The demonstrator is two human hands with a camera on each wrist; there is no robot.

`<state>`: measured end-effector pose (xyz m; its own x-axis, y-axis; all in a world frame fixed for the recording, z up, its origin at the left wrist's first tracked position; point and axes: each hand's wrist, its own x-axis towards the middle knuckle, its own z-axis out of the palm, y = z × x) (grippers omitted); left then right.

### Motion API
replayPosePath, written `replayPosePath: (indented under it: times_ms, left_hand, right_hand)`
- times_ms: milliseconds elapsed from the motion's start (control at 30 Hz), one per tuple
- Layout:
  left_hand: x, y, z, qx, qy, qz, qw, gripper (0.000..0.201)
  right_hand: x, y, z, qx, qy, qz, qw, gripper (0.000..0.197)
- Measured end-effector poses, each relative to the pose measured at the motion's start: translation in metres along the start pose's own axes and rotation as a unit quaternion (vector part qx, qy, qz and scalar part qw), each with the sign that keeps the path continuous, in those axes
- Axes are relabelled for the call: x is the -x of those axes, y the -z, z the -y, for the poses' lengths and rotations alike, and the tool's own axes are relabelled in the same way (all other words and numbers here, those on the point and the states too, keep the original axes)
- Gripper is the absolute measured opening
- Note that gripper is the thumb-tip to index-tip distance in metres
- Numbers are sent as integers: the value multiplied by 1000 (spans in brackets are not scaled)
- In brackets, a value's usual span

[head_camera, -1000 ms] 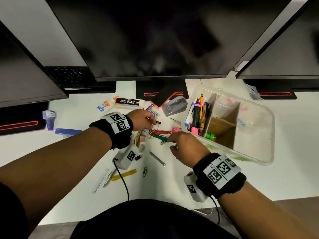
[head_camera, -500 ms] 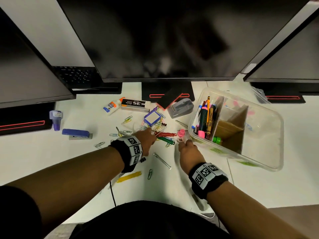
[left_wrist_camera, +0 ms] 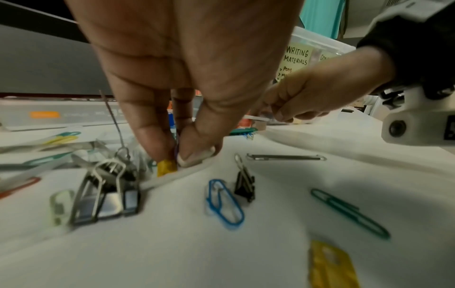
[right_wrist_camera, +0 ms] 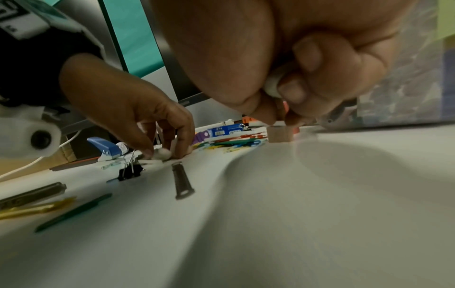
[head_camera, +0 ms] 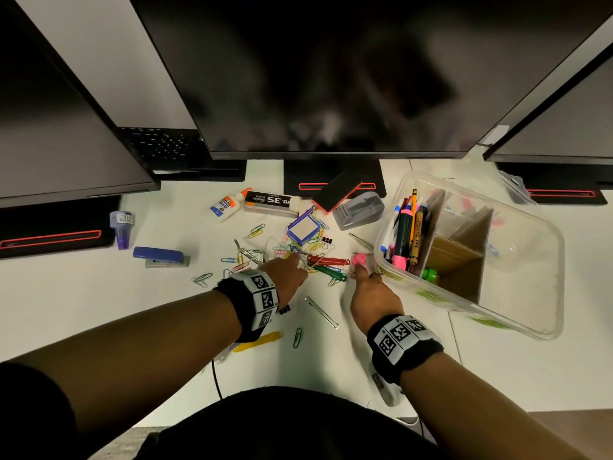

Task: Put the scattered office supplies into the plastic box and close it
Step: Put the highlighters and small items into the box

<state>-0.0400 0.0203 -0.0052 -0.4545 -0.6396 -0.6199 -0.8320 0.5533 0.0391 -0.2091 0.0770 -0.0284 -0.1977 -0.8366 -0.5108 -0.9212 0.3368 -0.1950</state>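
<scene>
Left wrist view is showing a note reading "WRITING MATERIALS" [left_wrist_camera: 296, 57] on the plastic box [head_camera: 517, 227], sitting open on the table [head_camera: 497, 366] right of both hands. The left hand [left_wrist_camera: 187, 78] is pinching a small yellow piece [left_wrist_camera: 167, 168] among the paper clips [head_camera: 298, 250]; the right hand [head_camera: 371, 293] is gripping a white stick [right_wrist_camera: 273, 85]. A staples box is reading "NO. 35" [head_camera: 275, 201].

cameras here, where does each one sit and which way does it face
Head: worn on the head, facing down at the desk, plastic box, both forearms.
Left wrist: low under the left hand, facing along its fingers pinching in the paper clips; right hand beyond.
Right wrist: under the right hand, facing toward the left hand.
Shared: both wrist views show the black binder clip.
</scene>
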Motion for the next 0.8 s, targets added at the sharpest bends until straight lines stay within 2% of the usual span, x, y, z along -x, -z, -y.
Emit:
replayPosePath:
  times_ms: [167, 300, 533, 667, 800]
  left_hand:
    - [0, -5, 3, 4, -15, -6, 1000, 48]
    - [1, -9, 3, -9, -23, -1, 1000, 55]
    - [3, -15, 5, -3, -34, -23, 999, 47]
    - [-2, -18, 5, -56, -31, -44, 997, 56]
    - [-7, -16, 7, -76, -27, -58, 995, 57]
  right_hand:
    - [-1, -2, -9, -26, 23, -22, 999, 50]
    - [-1, -9, -13, -32, 31, -14, 999, 55]
    - [6, -18, -10, -24, 85, -18, 996, 47]
    - [7, -17, -7, -57, 73, -11, 996, 56]
    - [9, -16, -3, -89, 59, -2, 994, 47]
